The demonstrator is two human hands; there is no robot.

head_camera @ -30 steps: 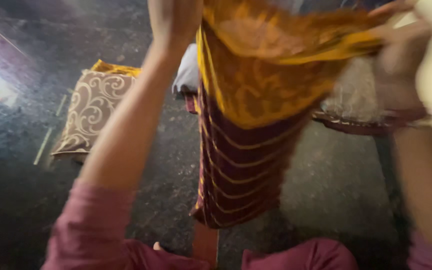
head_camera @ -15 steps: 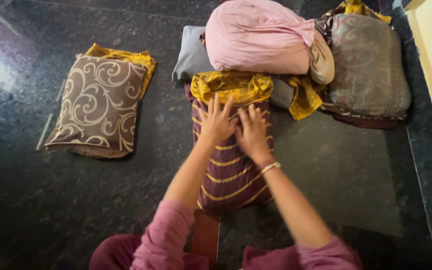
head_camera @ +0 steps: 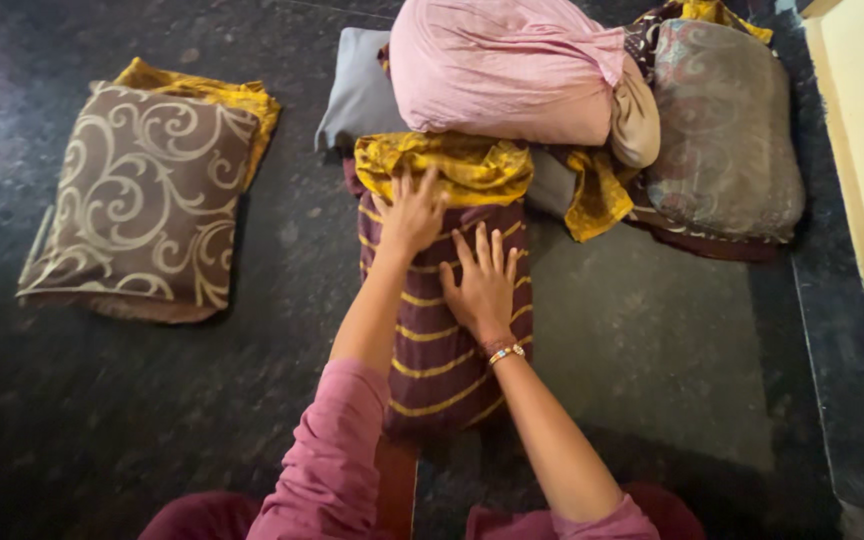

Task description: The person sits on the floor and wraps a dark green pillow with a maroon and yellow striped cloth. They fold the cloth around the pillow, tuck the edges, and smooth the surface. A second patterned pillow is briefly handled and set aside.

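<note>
Both hands are lying flat and open on the striped pillow [head_camera: 442, 330], which is running lengthwise straight away from the person on the floor [head_camera: 652, 340]. The left hand [head_camera: 410, 215] is pressing nearer the far yellow end, the right hand [head_camera: 482, 285] closer in.

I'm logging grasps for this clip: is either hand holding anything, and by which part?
Nothing is gripped. Left hand and right hand lie flat, fingers spread, on the maroon striped cloth.

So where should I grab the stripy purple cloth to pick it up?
Probably the two long side edges of the striped maroon cloth, a hand from each side. It lies flat and folded on the dark floor, its far end tucked against the pillows, so the sides are free.
</note>
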